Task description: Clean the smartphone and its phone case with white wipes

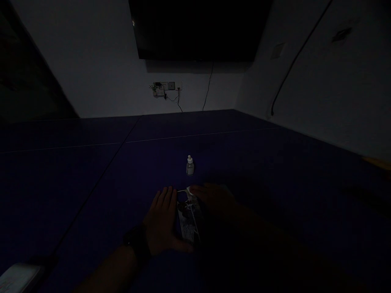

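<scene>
A flat sheet with a dark and pale picture (190,219) lies on the purple floor covering in front of me. My left hand (161,221), with a dark watch on the wrist, lies flat along the sheet's left edge. Its fingers point forward, and the thumb reaches across the near edge. My right hand (212,195) rests over the sheet's far right part, fingers stretched to the left; much of it is lost in shadow. Just beyond the sheet stands a small clear bottle (190,167) with a white dropper cap, upright and apart from both hands.
A pale box-like object (21,276) sits at the lower left corner. The purple floor (146,158) runs back to a white wall with wall sockets (166,87) and cables. A large dark TV screen (198,30) hangs above.
</scene>
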Tool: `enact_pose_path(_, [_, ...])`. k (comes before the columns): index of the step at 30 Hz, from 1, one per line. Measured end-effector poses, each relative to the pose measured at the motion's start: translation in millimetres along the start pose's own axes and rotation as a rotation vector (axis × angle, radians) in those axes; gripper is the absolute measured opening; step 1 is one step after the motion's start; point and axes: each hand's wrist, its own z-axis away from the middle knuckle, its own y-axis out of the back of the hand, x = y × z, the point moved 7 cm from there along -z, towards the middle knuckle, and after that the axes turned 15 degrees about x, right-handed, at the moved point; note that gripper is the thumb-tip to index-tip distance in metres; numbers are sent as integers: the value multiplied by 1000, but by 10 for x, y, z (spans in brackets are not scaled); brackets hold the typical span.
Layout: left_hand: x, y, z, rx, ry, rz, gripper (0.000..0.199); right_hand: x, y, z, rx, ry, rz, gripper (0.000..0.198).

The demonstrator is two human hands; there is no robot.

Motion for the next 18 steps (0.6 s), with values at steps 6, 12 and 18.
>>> enact_pose_path(6, [-7, -1, 22, 58, -46, 18, 146, 27, 57, -4, -26, 19, 2, 52])
enact_pose_path(12, [-7, -18, 8, 20, -21, 0, 148, 6, 64, -33, -40, 44, -16, 55])
enact_pose_path(18, [-2, -5, -1, 44, -24, -4, 149, 41, 107, 0, -61, 51, -7, 50])
